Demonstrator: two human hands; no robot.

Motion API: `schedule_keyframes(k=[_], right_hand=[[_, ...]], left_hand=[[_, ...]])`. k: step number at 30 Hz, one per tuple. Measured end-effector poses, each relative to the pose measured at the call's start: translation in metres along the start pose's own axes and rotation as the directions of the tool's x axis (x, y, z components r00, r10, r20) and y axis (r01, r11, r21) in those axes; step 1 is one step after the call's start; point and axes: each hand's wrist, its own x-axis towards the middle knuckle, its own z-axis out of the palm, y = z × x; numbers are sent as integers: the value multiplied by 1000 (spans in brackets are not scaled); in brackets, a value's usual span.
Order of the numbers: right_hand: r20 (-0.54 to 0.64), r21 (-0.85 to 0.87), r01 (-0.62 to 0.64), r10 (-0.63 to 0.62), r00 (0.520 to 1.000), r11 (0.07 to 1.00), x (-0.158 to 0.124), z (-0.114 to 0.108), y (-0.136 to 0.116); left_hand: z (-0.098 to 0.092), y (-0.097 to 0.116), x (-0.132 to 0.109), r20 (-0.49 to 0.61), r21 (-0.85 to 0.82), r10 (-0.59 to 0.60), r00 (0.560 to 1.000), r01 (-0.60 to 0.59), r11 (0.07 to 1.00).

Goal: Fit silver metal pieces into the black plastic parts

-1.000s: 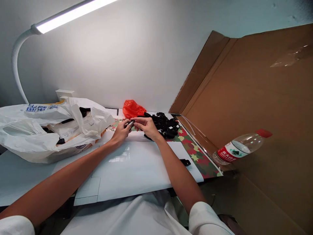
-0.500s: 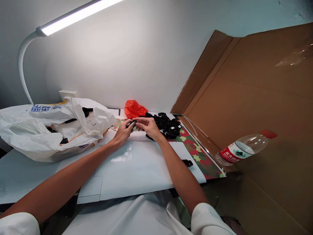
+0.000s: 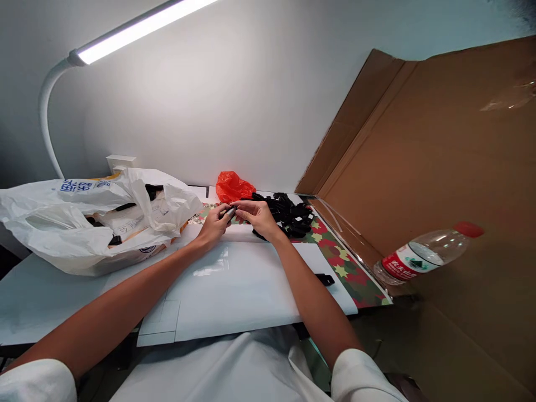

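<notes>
My left hand [image 3: 215, 225] is closed around a small black piece [image 3: 226, 211], its thumb pressed along it. Fingertips of my right hand [image 3: 260, 218] pinch at the right end of that same piece. Both hands are close together above the far part of the white sheet [image 3: 247, 290]. The piece is too small and too covered by fingers for me to tell its kind. Just behind and right of my right hand lies a heap of black plastic parts [image 3: 288, 212]. A single black part [image 3: 325, 279] rests on the sheet, partly behind my right forearm.
A white plastic bag [image 3: 62, 240] with black parts inside stands at left. A crumpled red bag [image 3: 232, 187] lies by the wall. At right are a water bottle [image 3: 412, 259] and a tall cardboard panel [image 3: 460, 156]. A lamp [image 3: 142, 33] shines overhead.
The whole view has shifted slightly, with things appearing a little further right. My hands stay together on the small black piece, with only slight finger movement.
</notes>
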Motion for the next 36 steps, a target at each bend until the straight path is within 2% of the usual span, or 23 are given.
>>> schedule_keyframes(k=[11,36], right_hand=[[-12,16,-21,21,1000,1000,-2,2,-7],[-8,-6,8,-8,1000,1000,-4,2,-5]], left_hand=[[-1,0,-1,15,-16,2,1000,-2,1000],[1,0,-2,10,-23,6,1000,-6,1000]])
